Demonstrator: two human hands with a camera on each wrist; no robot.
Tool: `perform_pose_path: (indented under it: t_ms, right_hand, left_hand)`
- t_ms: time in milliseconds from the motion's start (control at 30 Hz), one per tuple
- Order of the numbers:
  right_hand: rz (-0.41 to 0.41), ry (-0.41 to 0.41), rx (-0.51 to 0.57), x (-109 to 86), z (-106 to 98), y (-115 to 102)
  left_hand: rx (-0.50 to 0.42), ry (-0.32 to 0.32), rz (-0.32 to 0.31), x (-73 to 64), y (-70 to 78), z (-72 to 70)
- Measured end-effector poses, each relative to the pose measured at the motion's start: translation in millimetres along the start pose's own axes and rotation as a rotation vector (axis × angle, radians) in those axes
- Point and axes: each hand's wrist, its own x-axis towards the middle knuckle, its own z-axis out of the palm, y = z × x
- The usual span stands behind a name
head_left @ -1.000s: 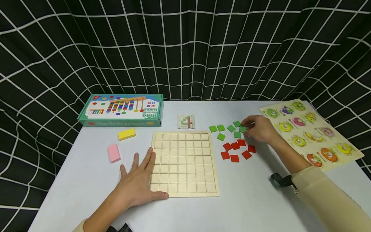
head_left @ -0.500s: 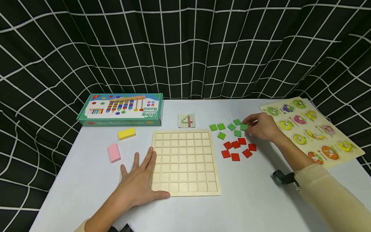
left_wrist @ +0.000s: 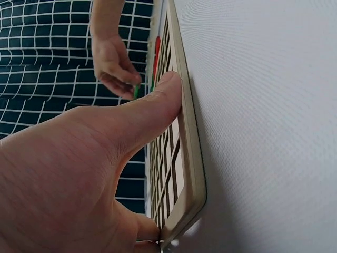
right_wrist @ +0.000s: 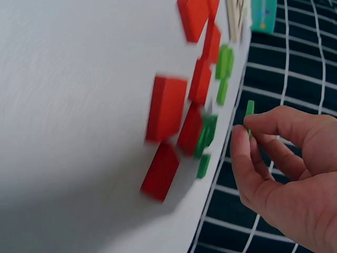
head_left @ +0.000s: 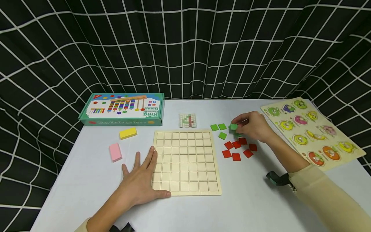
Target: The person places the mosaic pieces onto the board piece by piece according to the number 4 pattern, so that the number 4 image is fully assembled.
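Note:
A pale wooden grid board (head_left: 185, 161) lies flat on the white table. My left hand (head_left: 140, 183) rests on its left side with fingers spread, the thumb along the near edge; in the left wrist view the thumb (left_wrist: 152, 105) presses on the board's rim. My right hand (head_left: 254, 126) pinches a green square tile (head_left: 233, 127) between thumb and fingertips. In the right wrist view that tile (right_wrist: 249, 113) is held above the table, seen edge-on. Below it lie other green tiles (head_left: 222, 135), some partly hidden by the hand. Several red square tiles (head_left: 236, 157) are scattered nearer to me.
A small pattern card (head_left: 187, 120) with green and red squares lies behind the board. At the back left is a ring game box (head_left: 121, 109), with a yellow block (head_left: 128, 133) and a pink block (head_left: 115, 152) before it. A fruit picture board (head_left: 313, 132) lies right.
My right hand has picked a green tile up off the table and moved it a little to the left. The left hand has stayed on the board.

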Motion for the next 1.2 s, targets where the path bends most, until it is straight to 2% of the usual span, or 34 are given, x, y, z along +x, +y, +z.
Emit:
perform_pose_path:
  t_ms: [233,633,933,1200]
  right_hand:
    - [-0.011,-0.042,0.033,0.2,14.9,-25.4]
    - [-0.091,-0.108,0.104,13.8,53.1,-66.4]
    - [-0.102,-0.167,0.137,22.1,71.4,-82.2]
    - [-0.112,-0.185,0.112,26.9,84.2,-91.5]
  left_hand:
    - [-0.006,0.002,0.001,-0.5,1.0,0.3]
    - [-0.016,0.0,-0.001,-0.3,0.8,0.0]
    - [-0.015,0.002,0.0,0.5,1.0,0.3]
    - [-0.017,0.004,-0.001,0.3,0.8,1.1]
